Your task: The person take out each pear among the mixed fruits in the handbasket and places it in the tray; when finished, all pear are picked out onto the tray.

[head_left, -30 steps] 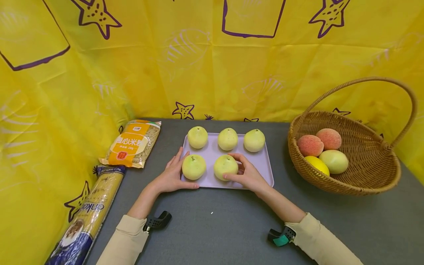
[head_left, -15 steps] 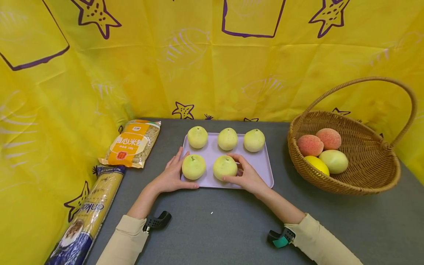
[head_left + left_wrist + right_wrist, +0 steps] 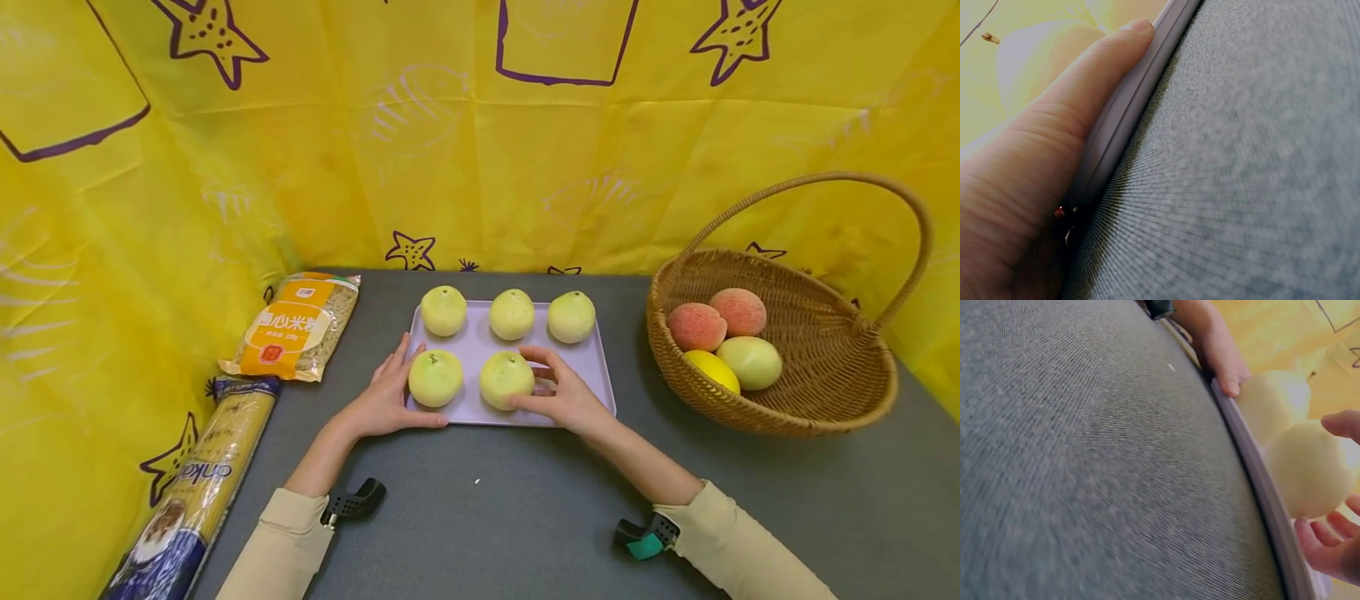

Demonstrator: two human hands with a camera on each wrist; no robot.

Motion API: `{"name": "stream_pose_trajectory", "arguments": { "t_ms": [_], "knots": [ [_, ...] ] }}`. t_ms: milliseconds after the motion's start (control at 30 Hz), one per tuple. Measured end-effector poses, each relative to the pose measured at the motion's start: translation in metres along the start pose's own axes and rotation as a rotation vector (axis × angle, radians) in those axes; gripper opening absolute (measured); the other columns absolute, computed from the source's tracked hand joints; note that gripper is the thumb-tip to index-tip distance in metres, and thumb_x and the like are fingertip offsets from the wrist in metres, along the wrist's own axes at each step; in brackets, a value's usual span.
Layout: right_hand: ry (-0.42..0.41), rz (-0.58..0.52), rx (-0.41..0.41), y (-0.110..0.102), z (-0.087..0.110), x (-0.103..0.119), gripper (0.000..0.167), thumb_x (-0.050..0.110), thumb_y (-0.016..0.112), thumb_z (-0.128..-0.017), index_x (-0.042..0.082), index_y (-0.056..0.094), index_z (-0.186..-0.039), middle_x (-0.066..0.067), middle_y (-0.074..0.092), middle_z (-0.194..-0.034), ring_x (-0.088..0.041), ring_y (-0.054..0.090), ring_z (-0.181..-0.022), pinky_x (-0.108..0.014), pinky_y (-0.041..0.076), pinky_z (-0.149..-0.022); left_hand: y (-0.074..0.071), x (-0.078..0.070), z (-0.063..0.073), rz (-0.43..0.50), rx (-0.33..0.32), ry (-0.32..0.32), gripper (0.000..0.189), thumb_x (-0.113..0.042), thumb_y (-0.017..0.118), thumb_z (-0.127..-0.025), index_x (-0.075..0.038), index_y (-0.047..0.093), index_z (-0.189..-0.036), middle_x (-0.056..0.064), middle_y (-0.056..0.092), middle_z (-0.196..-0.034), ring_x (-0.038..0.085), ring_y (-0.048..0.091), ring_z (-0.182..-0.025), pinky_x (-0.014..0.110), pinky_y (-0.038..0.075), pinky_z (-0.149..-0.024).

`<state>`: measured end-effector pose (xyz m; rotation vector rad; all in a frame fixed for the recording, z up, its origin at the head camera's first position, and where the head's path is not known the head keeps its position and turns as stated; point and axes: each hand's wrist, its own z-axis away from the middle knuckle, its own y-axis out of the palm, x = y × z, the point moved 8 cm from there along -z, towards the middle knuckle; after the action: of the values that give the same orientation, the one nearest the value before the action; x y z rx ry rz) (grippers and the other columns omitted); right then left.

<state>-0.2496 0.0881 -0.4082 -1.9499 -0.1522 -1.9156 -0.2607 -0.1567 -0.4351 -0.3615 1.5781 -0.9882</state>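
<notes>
Several round, pale yellow-green fruits with short stems stand upright on a lilac tray (image 3: 577,367), three of them at the back. My left hand (image 3: 384,402) lies round the tray's front left corner, its thumb straight along the front rim and its fingers along the left side. Just inside that hand is the front left fruit (image 3: 436,378). My right hand (image 3: 564,398) is at the right side of the second front fruit (image 3: 507,381), thumb and fingers spread loosely about it. The right wrist view shows the thumb at one edge of this fruit (image 3: 1310,469) and the fingertips at the other.
At the right stands a wicker basket (image 3: 840,367) with a tall handle, holding two peaches (image 3: 697,326), a yellow fruit (image 3: 712,372) and a pale green one (image 3: 751,363). A noodle packet (image 3: 296,327) and a long pasta packet (image 3: 197,483) lie left. Yellow cloth (image 3: 450,167) hangs behind.
The right hand's thumb and fingers have loosened and drawn slightly right from the front fruit, which has shifted slightly left on the tray. The left hand stays at the tray's corner.
</notes>
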Motion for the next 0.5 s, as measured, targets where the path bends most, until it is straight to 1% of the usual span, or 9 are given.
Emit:
{"name": "stream_pose_trajectory", "arguments": {
  "t_ms": [133, 367, 500],
  "knots": [
    [-0.001, -0.009, 0.016, -0.008, 0.006, 0.007, 0.072, 0.007, 0.079, -0.081, 0.0, 0.041, -0.142, -0.018, 0.041, -0.146, -0.035, 0.045, -0.128, -0.049, 0.04, -0.103, 0.0, 0.0, 0.0, 0.003, -0.001, -0.011, 0.127, -0.059, 0.083, -0.066, -0.006, 0.011, -0.157, 0.016, -0.013, -0.161, 0.047, 0.0, -0.144, 0.065, 0.006, -0.11],
    [-0.023, 0.003, 0.045, -0.023, 0.018, 0.018, 0.07, 0.008, 0.078, -0.083, 0.005, 0.041, -0.142, -0.019, 0.037, -0.148, -0.038, 0.04, -0.133, -0.053, 0.036, -0.106, 0.0, -0.001, 0.0, 0.001, -0.006, 0.0, 0.127, -0.058, 0.083, -0.067, -0.005, 0.012, -0.156, 0.018, -0.012, -0.161, 0.047, 0.001, -0.144, 0.064, 0.006, -0.11],
    [-0.042, 0.05, 0.045, -0.032, 0.024, 0.026, 0.067, 0.009, 0.078, -0.083, 0.008, 0.044, -0.14, -0.016, 0.039, -0.147, -0.04, 0.04, -0.133, -0.05, 0.041, -0.102, -0.001, 0.0, -0.001, -0.001, -0.007, 0.004, 0.127, -0.059, 0.083, -0.067, -0.004, 0.012, -0.156, 0.019, -0.012, -0.161, 0.047, 0.001, -0.144, 0.065, 0.006, -0.109]
  ]
}}
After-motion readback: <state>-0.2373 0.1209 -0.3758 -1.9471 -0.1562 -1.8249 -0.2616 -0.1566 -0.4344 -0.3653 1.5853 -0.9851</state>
